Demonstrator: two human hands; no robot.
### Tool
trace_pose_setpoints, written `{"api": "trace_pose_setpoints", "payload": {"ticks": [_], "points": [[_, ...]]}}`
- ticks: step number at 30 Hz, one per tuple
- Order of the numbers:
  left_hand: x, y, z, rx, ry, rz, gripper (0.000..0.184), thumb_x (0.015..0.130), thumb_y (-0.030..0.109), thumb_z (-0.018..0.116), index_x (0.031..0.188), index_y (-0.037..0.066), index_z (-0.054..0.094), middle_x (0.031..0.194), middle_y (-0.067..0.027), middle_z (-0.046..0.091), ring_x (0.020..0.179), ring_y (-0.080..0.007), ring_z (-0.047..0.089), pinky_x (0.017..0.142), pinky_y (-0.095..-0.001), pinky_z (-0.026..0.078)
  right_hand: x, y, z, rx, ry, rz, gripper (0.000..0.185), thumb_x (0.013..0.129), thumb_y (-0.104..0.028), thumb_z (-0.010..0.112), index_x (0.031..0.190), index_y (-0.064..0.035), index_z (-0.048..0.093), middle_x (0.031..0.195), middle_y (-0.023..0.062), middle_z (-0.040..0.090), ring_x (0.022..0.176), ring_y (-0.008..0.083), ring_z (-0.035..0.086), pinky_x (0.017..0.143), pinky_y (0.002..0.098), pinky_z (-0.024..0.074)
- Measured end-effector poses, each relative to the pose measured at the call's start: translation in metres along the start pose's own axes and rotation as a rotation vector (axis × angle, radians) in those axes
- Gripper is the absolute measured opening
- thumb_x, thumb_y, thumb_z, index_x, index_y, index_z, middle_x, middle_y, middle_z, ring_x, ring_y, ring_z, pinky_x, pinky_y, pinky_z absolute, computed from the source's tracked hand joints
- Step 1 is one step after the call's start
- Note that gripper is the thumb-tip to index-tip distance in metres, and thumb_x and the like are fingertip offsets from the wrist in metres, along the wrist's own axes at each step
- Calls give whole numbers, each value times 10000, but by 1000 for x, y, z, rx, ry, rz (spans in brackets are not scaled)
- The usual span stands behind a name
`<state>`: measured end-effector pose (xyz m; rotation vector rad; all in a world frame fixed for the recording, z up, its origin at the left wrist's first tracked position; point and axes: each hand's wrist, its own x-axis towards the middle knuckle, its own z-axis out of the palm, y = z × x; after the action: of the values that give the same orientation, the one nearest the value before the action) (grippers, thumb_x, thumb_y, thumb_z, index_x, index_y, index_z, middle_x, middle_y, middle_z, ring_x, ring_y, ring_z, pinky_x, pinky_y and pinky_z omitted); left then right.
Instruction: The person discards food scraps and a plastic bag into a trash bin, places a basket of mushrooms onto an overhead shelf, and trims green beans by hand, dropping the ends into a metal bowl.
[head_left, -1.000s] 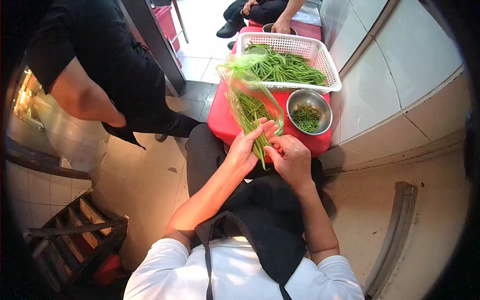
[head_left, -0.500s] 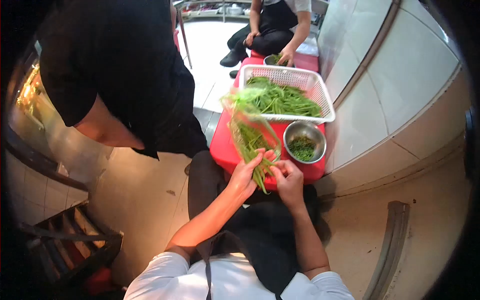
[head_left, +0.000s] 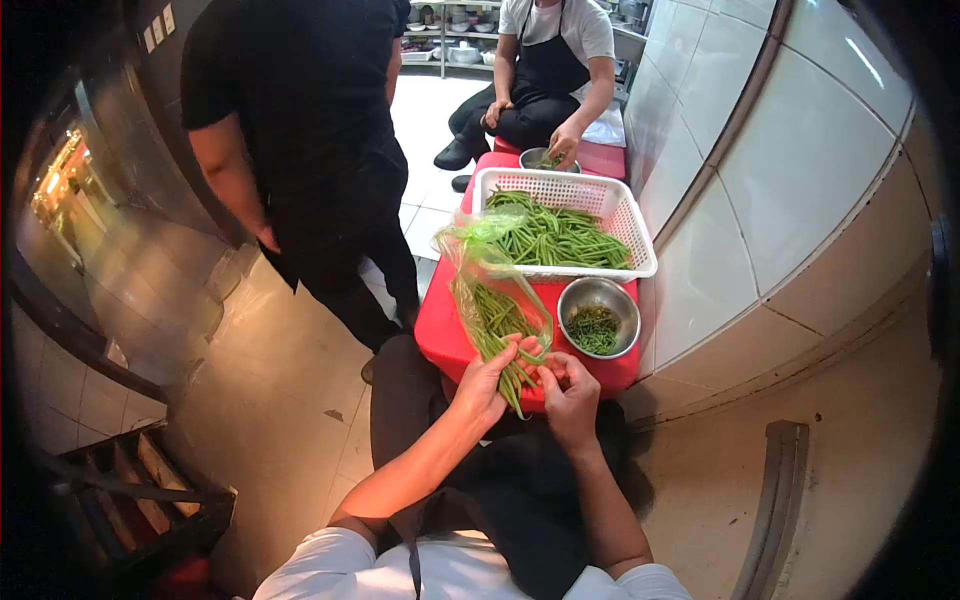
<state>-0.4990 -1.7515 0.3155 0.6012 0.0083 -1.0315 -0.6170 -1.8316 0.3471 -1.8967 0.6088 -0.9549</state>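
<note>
Several long green beans (head_left: 514,388) lie bunched in my left hand (head_left: 484,388), whose fingers are closed around them. Close beside it, my right hand (head_left: 570,400) has its thumb and forefinger pinched at the end of a green bean. Just beyond my left hand, a thin, greenish see-through plastic bag (head_left: 490,262) lies with its mouth toward me and more green beans inside. To the right stands a steel bowl (head_left: 632,318) with short green bean pieces (head_left: 592,332) in it. All of these are at or over a red stool-like surface (head_left: 437,325).
A white perforated basket (head_left: 648,262) full of green beans stands behind the bag and bowl. Across from me a seated person (head_left: 560,60) reaches into another metal bowl (head_left: 536,156). Another person in black (head_left: 300,130) stands at my left. A tiled wall (head_left: 740,240) borders the right side.
The view has tilted up, so more of both people shows. The standing person's arm now hangs lower. My hands stay at the green beans with little visible change.
</note>
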Motion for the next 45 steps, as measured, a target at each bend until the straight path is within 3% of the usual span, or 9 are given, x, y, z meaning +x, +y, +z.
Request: {"api": "trace_pose_setpoints", "payload": {"ticks": [7, 11, 23, 24, 28, 34, 38, 41, 45], "points": [[0, 3, 2, 36, 9, 48, 304, 1016, 107, 546, 1294, 2, 485, 1271, -179, 620, 1146, -279, 625, 910, -387, 563, 8, 1, 1, -219, -89, -254, 225, 871, -18, 658, 1095, -25, 685, 881, 133, 682, 810, 315, 671, 702, 392, 525], [-4, 3, 7, 31, 11, 96, 306, 1008, 100, 560, 1287, -6, 494, 1260, -182, 622, 1166, -285, 619, 931, -384, 553, 10, -5, -1, -364, -143, -215, 183, 865, -9, 654, 1042, 4, 695, 908, 167, 676, 824, 331, 667, 742, 403, 524], [-8, 3, 11, 197, 0, 136, 304, 1010, 127, 563, 1280, -5, 514, 1102, -147, 674, 1088, -252, 655, 895, -381, 560, 10, -1, -10, -282, -220, -171, 115, 893, -75, 634, 956, 6, 685, 866, 173, 648, 816, 371, 637, 719, 436, 506], [-7, 5, 14, 181, -6, 128, 292, 1009, 129, 567, 1265, -2, 522, 1104, -145, 673, 1091, -254, 655, 889, -379, 562, 9, 4, -8, -207, -160, -218, 123, 899, -54, 636, 981, 21, 690, 831, 147, 658, 733, 295, 656, 679, 372, 511], [-12, 3, 18, 119, -62, 139, 238, 1008, 147, 573, 1207, 19, 550, 1105, -136, 674, 1038, -246, 663, 849, -374, 576, 1, 13, 0, 245, -46, 61, 128, 948, -40, 626, 1015, 40, 699, 800, 50, 655, 651, 90, 596, 589, 245, 478], [-14, -1, 17, -16, -186, 68, 204, 1009, 168, 575, 1179, 57, 561, 1154, -119, 659, 933, -215, 650, 785, -374, 588, -4, 26, 15, 848, 67, 489, 156, 975, -94, 632, 1034, 39, 687, 795, 37, 644, 661, 76, 578, 603, 236, 499], [-9, 1, 13, -115, -18, 70, 262, 995, 163, 600, 1226, 50, 546, 1189, -107, 643, 1104, -246, 636, 911, -372, 559, 4, 20, -3, 1023, -106, 467, 169, 978, -115, 632, 1046, 29, 691, 852, 44, 653, 671, 80, 584, 605, 239, 506], [-6, 11, 5, -70, 11, 34, 306, 989, 152, 609, 1265, 42, 535, 1191, -103, 642, 1174, -263, 613, 965, -380, 535, 33, 22, -26, 497, 12, 335, 162, 968, -106, 629, 1025, 24, 706, 891, 63, 673, 722, 94, 615, 627, 256, 524], [-5, 12, 4, -29, -36, -28, 373, 982, 164, 624, 1305, 13, 516, 1181, -133, 638, 1118, -273, 636, 976, -401, 539, 83, 77, -57, -248, 5, -19, 190, 898, -134, 677, 1034, -6, 718, 954, 115, 704, 753, 197, 675, 688, 327, 551]]}}
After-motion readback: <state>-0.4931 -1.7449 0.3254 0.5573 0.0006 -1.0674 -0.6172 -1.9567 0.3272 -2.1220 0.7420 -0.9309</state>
